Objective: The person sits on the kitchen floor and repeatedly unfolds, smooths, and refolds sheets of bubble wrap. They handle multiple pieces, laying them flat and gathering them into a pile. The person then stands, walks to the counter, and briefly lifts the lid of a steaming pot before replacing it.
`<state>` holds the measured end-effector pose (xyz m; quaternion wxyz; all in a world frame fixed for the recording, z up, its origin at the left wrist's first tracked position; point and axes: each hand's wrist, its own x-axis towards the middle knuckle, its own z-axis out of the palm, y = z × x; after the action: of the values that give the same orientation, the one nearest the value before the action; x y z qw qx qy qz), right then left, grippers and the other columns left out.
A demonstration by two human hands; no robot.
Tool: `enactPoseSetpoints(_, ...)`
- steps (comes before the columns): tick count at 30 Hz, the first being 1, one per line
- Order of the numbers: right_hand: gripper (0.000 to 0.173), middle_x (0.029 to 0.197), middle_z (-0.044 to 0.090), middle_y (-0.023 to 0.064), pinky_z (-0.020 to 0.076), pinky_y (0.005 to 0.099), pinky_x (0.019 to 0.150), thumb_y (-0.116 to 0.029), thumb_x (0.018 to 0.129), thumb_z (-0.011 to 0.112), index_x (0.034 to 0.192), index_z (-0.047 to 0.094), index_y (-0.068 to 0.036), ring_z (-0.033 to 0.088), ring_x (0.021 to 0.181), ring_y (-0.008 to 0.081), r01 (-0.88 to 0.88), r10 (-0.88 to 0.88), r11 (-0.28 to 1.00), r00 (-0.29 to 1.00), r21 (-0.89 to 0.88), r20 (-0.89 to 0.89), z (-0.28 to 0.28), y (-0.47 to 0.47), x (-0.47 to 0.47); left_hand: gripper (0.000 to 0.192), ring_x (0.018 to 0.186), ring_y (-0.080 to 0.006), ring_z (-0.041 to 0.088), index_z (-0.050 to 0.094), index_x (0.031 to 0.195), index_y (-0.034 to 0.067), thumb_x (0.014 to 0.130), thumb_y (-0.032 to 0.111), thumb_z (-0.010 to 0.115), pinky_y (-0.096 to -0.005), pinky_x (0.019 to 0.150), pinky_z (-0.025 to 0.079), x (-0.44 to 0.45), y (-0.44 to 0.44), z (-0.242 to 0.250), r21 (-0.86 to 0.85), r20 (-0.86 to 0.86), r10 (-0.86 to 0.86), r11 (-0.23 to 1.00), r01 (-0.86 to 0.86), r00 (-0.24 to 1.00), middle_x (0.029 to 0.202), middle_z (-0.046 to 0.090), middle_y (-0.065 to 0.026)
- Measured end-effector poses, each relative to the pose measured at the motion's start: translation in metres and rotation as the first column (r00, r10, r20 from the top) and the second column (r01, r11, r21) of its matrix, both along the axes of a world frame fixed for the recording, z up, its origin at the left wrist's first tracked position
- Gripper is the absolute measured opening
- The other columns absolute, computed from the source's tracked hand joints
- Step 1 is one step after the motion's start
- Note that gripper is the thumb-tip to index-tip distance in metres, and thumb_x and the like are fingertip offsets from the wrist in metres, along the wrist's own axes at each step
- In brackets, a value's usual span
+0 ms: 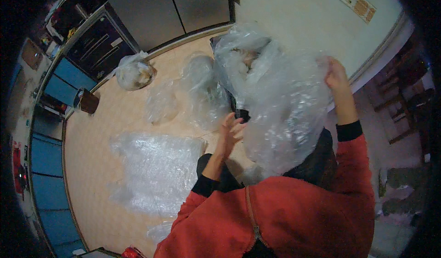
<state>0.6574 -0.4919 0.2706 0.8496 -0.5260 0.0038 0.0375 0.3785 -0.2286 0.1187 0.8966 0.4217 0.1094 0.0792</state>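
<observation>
My right hand (336, 75) grips the upper right edge of a large clear plastic bag (289, 117), which hangs spread over my lap. At the bag's left side my left hand (230, 134) is raised with its fingers apart, near a small black object (242, 115) whose kind I cannot tell. Behind lies an opened, crumpled plastic bag (237, 48) with whitish and brownish matter in it. Left of that are a clear plastic bag (203, 82) and a smaller thin one (162, 101). Flattened plastic bags (162, 172) lie in a layer on the floor to my left.
A knotted, filled plastic bag (132, 72) and a brown waste bin (88, 101) stand near the cabinets. Blue cabinets (50, 161) line the left side. A pale panel (310, 24) rises in front; wooden furniture (399, 113) stands at the right.
</observation>
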Motion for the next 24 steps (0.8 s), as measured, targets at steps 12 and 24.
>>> enactPoseSetpoints(12, 0.044, 0.100, 0.050, 0.0194, 0.0420, 0.0323, 0.079, -0.004, 0.077, 0.057, 0.113, 0.037, 0.011, 0.050, 0.094, 0.0240, -0.130, 0.124, 0.968, 0.991, 0.213, 0.040, 0.022, 0.059, -0.041, 0.020, 0.083, -0.0131, 0.051, 0.051, 0.099, 0.001, 0.084, 0.014, 0.053, -0.0272, 0.075, 0.041, -0.008, 0.002, 0.045, 0.347, 0.200, 0.209, 0.899, -0.269, 0.957, 0.088, 0.054, -0.0069)
enactPoseSetpoints(24, 0.078, 0.121, 0.040, 0.0209, 0.0270, 0.0381, 0.098, -0.006, 0.072, 0.064, 0.133, 0.015, 0.001, 0.041, 0.110, 0.0308, 0.283, 0.033, 0.812, 0.851, -0.510, 0.525, 0.034, 0.079, -0.098, 0.066, 0.103, -0.0379, 0.046, 0.037, 0.124, 0.014, 0.065, -0.002, 0.061, -0.0382, 0.085, 0.041, 0.004, -0.020, 0.070, 0.976, 0.193, -0.241, 0.149, -0.161, 0.951, 0.126, 0.033, -0.0181)
